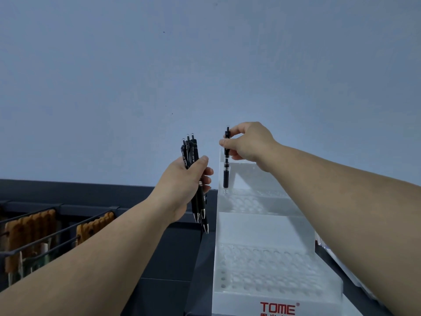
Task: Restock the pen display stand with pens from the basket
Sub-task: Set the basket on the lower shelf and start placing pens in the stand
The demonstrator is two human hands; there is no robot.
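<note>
**Inspector A:** Status of the restock?

**Inspector B:** Early stage, in my judgement. The white translucent plastic tiered display stand (pixel 262 226), with red TOME lettering (pixel 279 308) on its front lip, shows two tiers of holes. Every hole I can make out holds nothing.

**Inspector A:** Hands?

**Inspector B:** The right hand (pixel 248 142) pinches a single black retractable pen (pixel 226 172) near its clip end, between thumb and fingertips. The pen stands upright, tip down, at the upper tier's end hole, at the stand's eleven o'clock. The tip meets the row of holes, but I cannot tell whether it is seated. The left hand (pixel 184 181), at the right hand's eight o'clock and just beside the stand's edge, grips a bundle of black retractable pens (pixel 190 151). I count at least three, clip ends up, tips pointing to six o'clock.

**Inspector A:** The basket?

**Inspector B:** Not in view. At the frame's eight o'clock there is only a dark wire rack (pixel 57 233) holding brown flat items (pixel 29 226).

**Inspector A:** What is done and what is left?

**Inspector B:** Done: pens are out and in hand. In progress: what looks like the first insertion. Left: the bundle goes in pen by pen, and it will not come near to filling both tiers, so I expect more pens will have to be fetched from the basket
</note>
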